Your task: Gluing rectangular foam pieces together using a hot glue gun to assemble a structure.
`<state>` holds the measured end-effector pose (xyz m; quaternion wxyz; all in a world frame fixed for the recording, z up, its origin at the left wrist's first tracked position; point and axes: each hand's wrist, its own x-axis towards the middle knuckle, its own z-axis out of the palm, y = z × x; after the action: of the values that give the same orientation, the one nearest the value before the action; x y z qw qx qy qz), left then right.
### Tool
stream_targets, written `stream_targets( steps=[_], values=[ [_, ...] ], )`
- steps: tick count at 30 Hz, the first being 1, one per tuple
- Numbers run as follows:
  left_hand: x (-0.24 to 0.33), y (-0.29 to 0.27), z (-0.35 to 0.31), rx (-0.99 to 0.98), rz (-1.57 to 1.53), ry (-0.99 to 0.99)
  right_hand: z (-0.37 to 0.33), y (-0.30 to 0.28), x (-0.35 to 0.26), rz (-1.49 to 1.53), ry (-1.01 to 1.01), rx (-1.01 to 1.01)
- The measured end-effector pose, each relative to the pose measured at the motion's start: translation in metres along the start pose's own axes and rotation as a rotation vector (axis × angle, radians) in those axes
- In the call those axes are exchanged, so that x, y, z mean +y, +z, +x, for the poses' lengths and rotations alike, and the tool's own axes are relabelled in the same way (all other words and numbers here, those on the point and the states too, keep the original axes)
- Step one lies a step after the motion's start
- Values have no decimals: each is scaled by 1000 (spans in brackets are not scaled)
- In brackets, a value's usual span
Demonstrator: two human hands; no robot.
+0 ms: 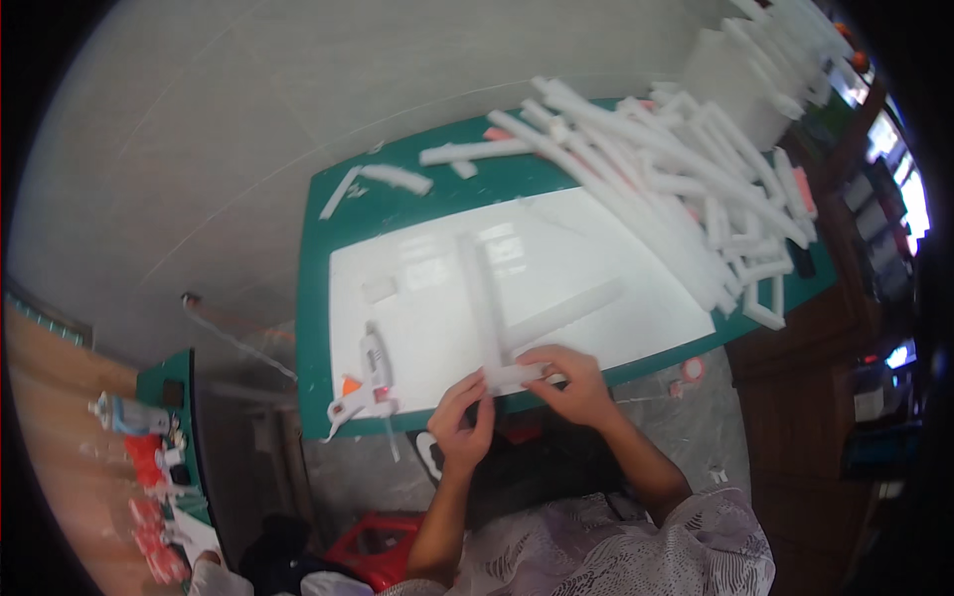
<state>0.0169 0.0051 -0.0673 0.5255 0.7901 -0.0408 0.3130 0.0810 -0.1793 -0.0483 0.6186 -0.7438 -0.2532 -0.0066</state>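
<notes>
Near the front edge of the white board, my left hand (461, 417) and my right hand (571, 385) pinch opposite ends of a short white foam piece (513, 376). Joined to or touching its left end is a long white foam strip (479, 293), which points away from me and makes an L shape with it; blur hides the exact contact. Another foam strip (571, 308) lies slantwise on the board to the right. On the board's left side rests a white glue gun (375, 363) with an orange part, and a small pale block (379, 289) sits beyond it.
The white board (616, 343) lies on a green tabletop (316, 328). A big heap of white foam strips (686, 179) covers the back right, with some pink pieces among them. Loose foam bits (396, 178) lie at the back left. A red stool (373, 544) stands below.
</notes>
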Motion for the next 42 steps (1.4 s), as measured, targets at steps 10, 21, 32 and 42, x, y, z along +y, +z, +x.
stream_targets(
  steps=[10, 21, 32, 42],
  values=[
    [-11, -8, -10, 4, 21, 60, -2, 10, 0, -19, 92, -86],
    [-30, -6, -18, 83, -17, 31, 1, 13, 6, 46, 67, -92],
    [-28, -10, -20, 25, 37, 63, -4, 14, 4, 58, 23, -99],
    [-9, -2, -10, 83, 70, 48, -2, 13, 5, 38, 63, -77]
  ],
)
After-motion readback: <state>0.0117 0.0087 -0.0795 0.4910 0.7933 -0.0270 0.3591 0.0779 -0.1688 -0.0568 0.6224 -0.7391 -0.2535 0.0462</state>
